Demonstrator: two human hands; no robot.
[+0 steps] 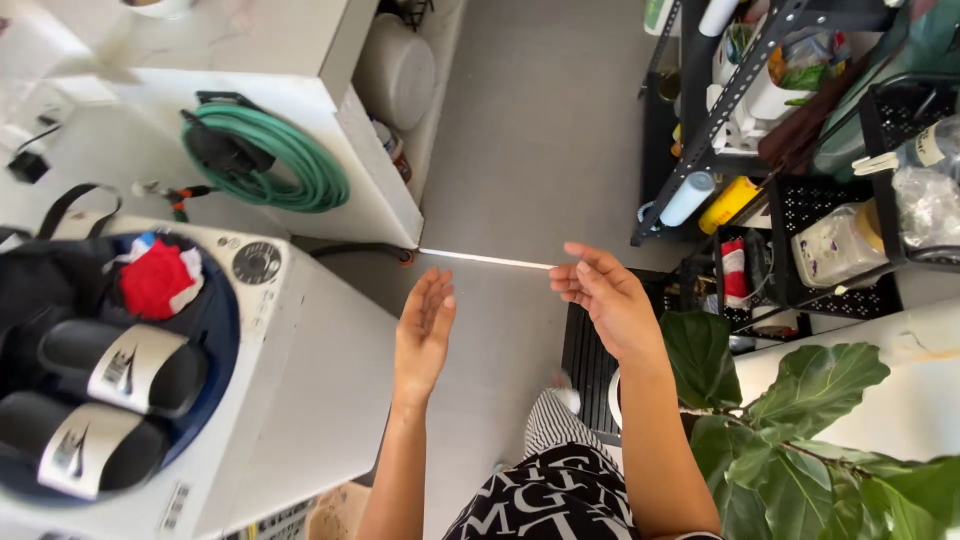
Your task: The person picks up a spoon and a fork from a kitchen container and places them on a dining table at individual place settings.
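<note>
I saw left hand open, empty | right hand open, empty | both over grey floor | nearest: white top-loading washing machine

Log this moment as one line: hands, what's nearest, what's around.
left hand: open, empty, beside washing machine | right hand: open, empty, near black shelf rack | slides on washer | green hose

You are looking at two black slide sandals lying in one white washing machine, one red cloth beside them, one coiled green hose far left, and one leafy plant near right.
</note>
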